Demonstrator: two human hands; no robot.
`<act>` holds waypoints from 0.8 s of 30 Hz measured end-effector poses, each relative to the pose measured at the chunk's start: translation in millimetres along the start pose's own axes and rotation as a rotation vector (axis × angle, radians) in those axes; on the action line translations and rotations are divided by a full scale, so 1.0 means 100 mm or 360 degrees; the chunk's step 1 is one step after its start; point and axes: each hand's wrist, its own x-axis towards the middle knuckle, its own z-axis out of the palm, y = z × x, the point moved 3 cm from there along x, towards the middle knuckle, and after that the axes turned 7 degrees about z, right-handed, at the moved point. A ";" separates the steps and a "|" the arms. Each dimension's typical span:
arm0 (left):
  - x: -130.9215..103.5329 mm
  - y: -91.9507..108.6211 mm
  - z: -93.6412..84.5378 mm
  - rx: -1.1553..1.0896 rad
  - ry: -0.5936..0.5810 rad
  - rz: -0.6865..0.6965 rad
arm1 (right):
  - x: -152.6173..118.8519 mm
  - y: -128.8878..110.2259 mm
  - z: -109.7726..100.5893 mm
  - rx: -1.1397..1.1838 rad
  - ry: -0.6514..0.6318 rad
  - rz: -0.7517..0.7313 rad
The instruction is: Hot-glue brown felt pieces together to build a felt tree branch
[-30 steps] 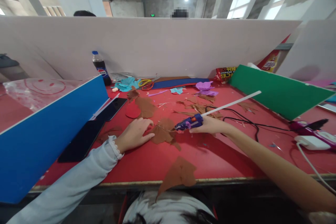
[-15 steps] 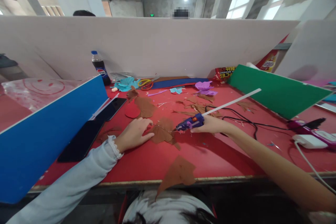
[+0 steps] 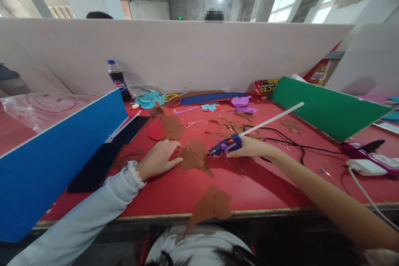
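My right hand [image 3: 251, 148] grips a blue hot glue gun [image 3: 226, 145], with a long white glue stick [image 3: 272, 119] jutting from its back. The gun's nozzle is at the right edge of a brown leaf-like piece [image 3: 193, 156], paper or cloth, which lies on the table with thin shiny strands across it. At that piece's left edge lies my left hand [image 3: 160, 158], thumb stretched out and apart from the bent fingers. Behind the left hand are a red disc [image 3: 156, 130] and another brown piece [image 3: 173, 126]. A pointed brown piece [image 3: 213, 203] overhangs the front table edge.
Blue board [image 3: 65, 153] and two dark phones [image 3: 96, 168] stand left; a green board [image 3: 324, 108] is right. A black cord [image 3: 296, 144] runs toward a power strip [image 3: 370, 158]. Scissors [image 3: 172, 99], a cola bottle [image 3: 119, 83] and brown scraps [image 3: 233, 126] lie farther back.
The glue stick's far end has moved a little toward the gun, so less of it sticks out. Both hands and the brown piece stay nearly in place.
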 end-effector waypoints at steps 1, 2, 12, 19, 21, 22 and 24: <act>0.00 0.00 0.00 0.0001 -0.0001 0.0000 | 0.00 -0.01 0.00 0.0000 -0.0001 0.0003; 0.00 0.00 0.00 0.0001 -0.0001 -0.0001 | -0.01 -0.01 -0.01 -0.0005 0.0002 0.0014; -0.01 0.00 -0.01 -0.0004 -0.0005 -0.0002 | -0.06 -0.32 -0.14 -0.0368 -0.0007 0.0025; 0.00 0.01 0.00 0.0002 -0.0010 -0.0002 | -0.18 -0.48 -0.43 -0.0453 0.0210 -0.0045; 0.00 0.00 0.00 0.0008 -0.0009 0.0005 | -0.19 -0.49 -0.49 -0.0440 0.0344 -0.0073; 0.00 0.00 0.00 0.0011 -0.0008 0.0009 | -0.18 -0.48 -0.50 -0.0420 0.0422 -0.0081; 0.00 0.00 0.00 0.0013 -0.0007 0.0014 | -0.15 -0.46 -0.52 -0.0358 0.0657 -0.0087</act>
